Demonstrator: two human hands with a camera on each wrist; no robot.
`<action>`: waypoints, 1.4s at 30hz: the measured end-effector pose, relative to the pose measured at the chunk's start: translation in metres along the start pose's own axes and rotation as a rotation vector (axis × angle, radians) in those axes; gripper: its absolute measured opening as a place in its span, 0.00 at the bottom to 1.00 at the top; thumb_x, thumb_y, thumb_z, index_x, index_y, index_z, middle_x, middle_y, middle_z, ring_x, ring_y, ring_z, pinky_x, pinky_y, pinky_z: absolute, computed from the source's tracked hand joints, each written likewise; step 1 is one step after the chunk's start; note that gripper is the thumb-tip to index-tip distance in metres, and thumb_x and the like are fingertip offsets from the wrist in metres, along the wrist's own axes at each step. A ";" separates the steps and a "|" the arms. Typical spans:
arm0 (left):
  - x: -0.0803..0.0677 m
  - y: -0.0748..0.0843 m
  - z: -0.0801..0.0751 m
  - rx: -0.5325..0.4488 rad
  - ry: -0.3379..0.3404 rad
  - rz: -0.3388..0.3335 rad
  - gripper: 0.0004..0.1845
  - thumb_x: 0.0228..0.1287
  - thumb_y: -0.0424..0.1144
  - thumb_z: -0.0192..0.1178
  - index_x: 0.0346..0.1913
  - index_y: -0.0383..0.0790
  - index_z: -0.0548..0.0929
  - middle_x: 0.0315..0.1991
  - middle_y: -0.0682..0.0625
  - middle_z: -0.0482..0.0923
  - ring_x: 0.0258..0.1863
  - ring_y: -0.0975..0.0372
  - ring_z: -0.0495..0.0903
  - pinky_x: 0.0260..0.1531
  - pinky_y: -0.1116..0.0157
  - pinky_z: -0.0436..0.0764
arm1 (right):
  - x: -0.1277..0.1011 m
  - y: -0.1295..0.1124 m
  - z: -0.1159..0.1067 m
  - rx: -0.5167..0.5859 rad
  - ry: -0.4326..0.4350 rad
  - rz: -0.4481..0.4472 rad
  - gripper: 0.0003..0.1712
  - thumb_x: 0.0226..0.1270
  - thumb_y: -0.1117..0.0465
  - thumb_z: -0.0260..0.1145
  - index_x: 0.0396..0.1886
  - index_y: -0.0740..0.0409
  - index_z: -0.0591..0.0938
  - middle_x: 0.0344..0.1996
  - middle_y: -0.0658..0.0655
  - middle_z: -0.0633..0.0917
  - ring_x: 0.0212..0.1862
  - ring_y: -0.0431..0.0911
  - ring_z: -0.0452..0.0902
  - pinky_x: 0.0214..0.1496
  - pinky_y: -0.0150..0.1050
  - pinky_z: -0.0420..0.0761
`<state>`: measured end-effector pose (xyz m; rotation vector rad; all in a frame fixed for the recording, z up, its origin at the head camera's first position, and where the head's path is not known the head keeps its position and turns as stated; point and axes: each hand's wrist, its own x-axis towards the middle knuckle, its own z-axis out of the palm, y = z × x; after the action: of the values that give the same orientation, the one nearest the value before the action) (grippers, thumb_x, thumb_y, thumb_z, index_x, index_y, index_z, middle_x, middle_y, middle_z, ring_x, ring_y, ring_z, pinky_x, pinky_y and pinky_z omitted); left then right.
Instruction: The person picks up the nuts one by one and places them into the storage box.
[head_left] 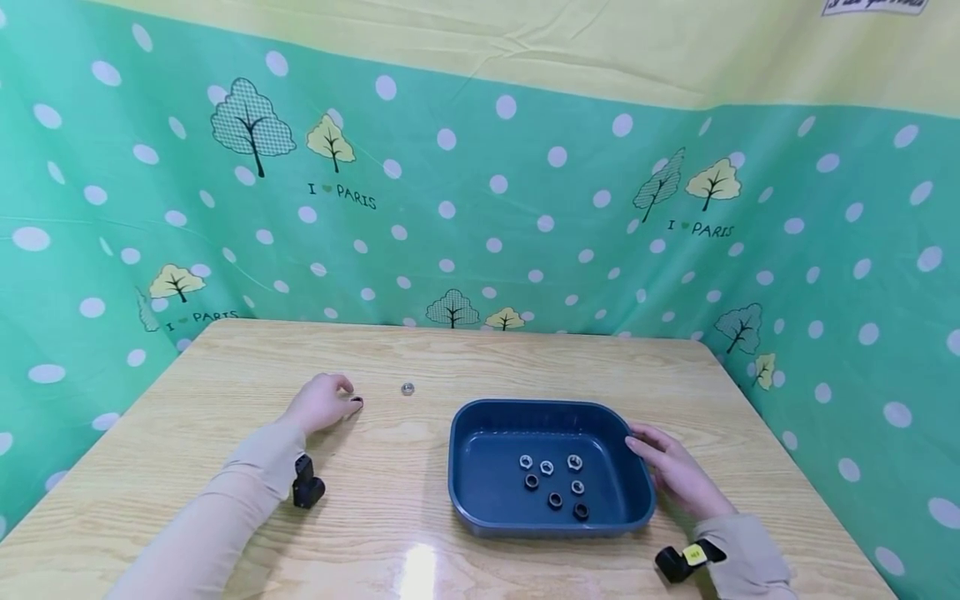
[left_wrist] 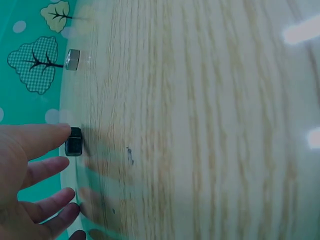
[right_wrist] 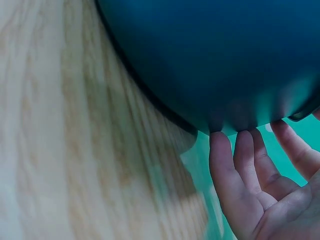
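My left hand (head_left: 321, 404) is over the left part of the table, beside a black nut (left_wrist: 74, 142). Its thumb tip is at the nut's upper edge; the other fingers are spread apart, and the nut is on the tabletop. A silver nut (head_left: 407, 388) lies a little to the right of that hand. My right hand (head_left: 678, 473) holds the right end of a dark blue plastic tray (head_left: 480, 467), with fingertips against its outer wall and a digit over the rim. Inside lie several silver nuts (head_left: 574, 462) and black nuts (head_left: 555, 501).
The tray stands on a light wood-grain table (head_left: 360, 517), right of its middle. A green polka-dot curtain (head_left: 465, 233) hangs along the table's back and sides. Each wrist carries a small black camera (head_left: 306, 483).
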<state>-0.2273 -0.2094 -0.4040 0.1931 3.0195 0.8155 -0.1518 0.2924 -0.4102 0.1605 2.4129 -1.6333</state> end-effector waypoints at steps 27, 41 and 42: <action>-0.003 -0.004 0.003 0.031 0.011 0.031 0.08 0.55 0.36 0.64 0.33 0.33 0.81 0.41 0.33 0.75 0.38 0.48 0.74 0.42 0.51 0.74 | -0.001 -0.001 0.000 0.017 0.005 -0.011 0.32 0.72 0.52 0.54 0.67 0.67 0.62 0.62 0.66 0.68 0.43 0.37 0.71 0.30 0.28 0.69; -0.008 -0.002 -0.001 0.006 -0.003 0.051 0.07 0.55 0.35 0.64 0.32 0.33 0.80 0.40 0.34 0.74 0.36 0.49 0.72 0.40 0.52 0.73 | 0.000 0.000 0.000 0.020 0.005 -0.009 0.32 0.72 0.52 0.54 0.68 0.67 0.61 0.63 0.66 0.67 0.43 0.40 0.70 0.26 0.29 0.65; -0.009 -0.002 -0.001 0.004 -0.004 0.050 0.07 0.55 0.35 0.64 0.32 0.33 0.80 0.40 0.34 0.74 0.36 0.50 0.72 0.40 0.52 0.73 | 0.000 0.000 0.000 0.019 0.005 -0.009 0.33 0.72 0.52 0.54 0.68 0.67 0.61 0.63 0.66 0.67 0.44 0.40 0.70 0.27 0.29 0.66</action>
<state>-0.2190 -0.2127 -0.4042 0.2711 3.0243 0.8118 -0.1517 0.2930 -0.4101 0.1565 2.4064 -1.6616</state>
